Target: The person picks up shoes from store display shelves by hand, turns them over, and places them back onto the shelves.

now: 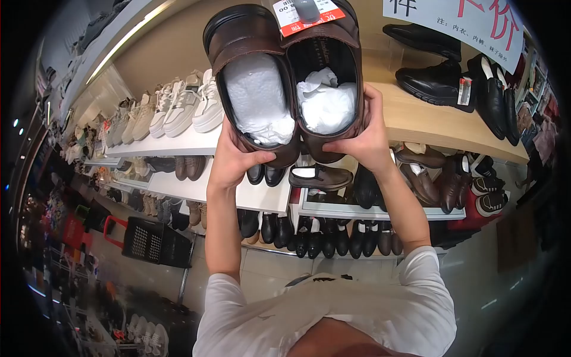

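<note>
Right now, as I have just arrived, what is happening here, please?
A person holds up a pair of dark brown shoes, left hand on one, right hand on the other. White paper is stuffed in both shoes, and a red-and-white tag shows at the top. White sneakers stand on a shelf to the left; black shoes are on a wooden shelf to the right.

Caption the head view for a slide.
Left hand and right hand hold brown shoes with white stuffing before footwear shelves.
</note>
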### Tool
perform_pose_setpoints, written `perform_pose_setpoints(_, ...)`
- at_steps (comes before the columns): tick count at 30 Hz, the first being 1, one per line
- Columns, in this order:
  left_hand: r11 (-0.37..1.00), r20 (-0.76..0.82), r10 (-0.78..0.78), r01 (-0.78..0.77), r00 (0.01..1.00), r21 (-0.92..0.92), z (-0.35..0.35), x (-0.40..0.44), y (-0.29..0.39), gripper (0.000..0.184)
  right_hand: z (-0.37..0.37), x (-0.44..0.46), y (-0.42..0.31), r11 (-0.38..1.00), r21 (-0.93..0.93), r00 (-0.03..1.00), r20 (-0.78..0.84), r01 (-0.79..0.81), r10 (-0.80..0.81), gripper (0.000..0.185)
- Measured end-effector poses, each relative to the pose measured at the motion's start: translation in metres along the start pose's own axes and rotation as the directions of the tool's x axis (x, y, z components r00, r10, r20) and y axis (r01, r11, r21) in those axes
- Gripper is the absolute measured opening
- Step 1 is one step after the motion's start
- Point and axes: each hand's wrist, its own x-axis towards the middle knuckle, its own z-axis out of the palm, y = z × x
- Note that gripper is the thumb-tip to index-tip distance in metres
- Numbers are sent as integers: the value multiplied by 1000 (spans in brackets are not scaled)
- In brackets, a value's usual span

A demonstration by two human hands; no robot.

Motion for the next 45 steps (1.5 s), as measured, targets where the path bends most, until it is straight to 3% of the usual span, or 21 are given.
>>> perform_pose_setpoints(7, 976, -73, 112, -96, 991, 195, -13, -18, 16, 97, 23, -1, 0, 982, 137, 991, 4, 129, -131, 108)
perform_pose_setpoints(10, 953, -41, 133, -117, 990, 281, -22, -17, 15, 96, 24, -1, -8, 994, -15, 993, 44, 107, -107, 109)
perform_pose_setpoints(11, 955, 39, 182, -186, 983, 233, -21, -19, 16, 96, 26, -1, -16, 995, -59, 995, 52, 83, -80, 107)
perform_pose_setpoints(13, 990, 28, 122, -124, 992, 67, -14, -19, 24, 97, 25, 2, -23, 978, -181, 995, 28, 104, -101, 103)
perform_pose_setpoints(15, 983, 5, 182, -182, 983, 12, 3, -19, 39, 87, 25, 7, -33, 999, -34, 999, -35, -11, 10, 91)
perform_pose_setpoints(17, 993, -33, 103, -105, 994, -54, 18, -11, 52, 75, 25, 15, -49, 975, 40, 966, -133, -218, 222, 86)
perform_pose_setpoints(19, 997, -40, 7, -10, 999, -78, 24, 2, 53, 61, 20, 18, -51, 965, 69, 955, -141, -253, 261, 83)
perform_pose_setpoints(21, 985, -1, -76, 75, 997, -158, 25, 18, 48, 57, 12, 22, -52, 903, 185, 902, -125, -388, 413, 78)
perform_pose_setpoints(23, 975, 46, -106, 113, 993, -193, 25, 38, 38, 55, -1, 28, -42, 903, 183, 883, -206, -389, 422, 73)
perform_pose_setpoints(26, 940, 114, -184, 208, 976, -270, 35, 73, 28, 52, -28, 44, -39, 832, 347, 860, -117, -433, 496, 61)
perform_pose_setpoints(28, 889, 161, -264, 305, 951, -341, 45, 98, 26, 50, -48, 57, -28, 826, 377, 849, -161, -419, 504, 60)
perform_pose_setpoints(32, 927, 147, -303, 327, 942, -183, 52, 150, 12, 55, -81, 82, -12, 798, 387, 821, -152, -463, 550, 61)
perform_pose_setpoints(35, 935, 221, -272, 312, 936, -168, 52, 181, -3, 59, -89, 94, -7, 759, 434, 791, -153, -485, 593, 60)
perform_pose_setpoints(37, 924, 253, -275, 327, 928, -196, 54, 189, -5, 58, -96, 101, 6, 750, 417, 755, -196, -513, 626, 48)
perform_pose_setpoints(41, 847, 268, -409, 472, 872, -246, 41, 195, -18, 54, -99, 107, 14, 705, 550, 747, -203, -448, 633, 48)
perform_pose_setpoints(43, 807, 304, -470, 543, 829, -232, 36, 192, -26, 54, -105, 105, 25, 734, 460, 751, -193, -499, 632, 56)
perform_pose_setpoints(45, 848, 287, -415, 481, 863, -222, 38, 187, -37, 50, -107, 102, 34, 755, 371, 753, -188, -541, 631, 64)
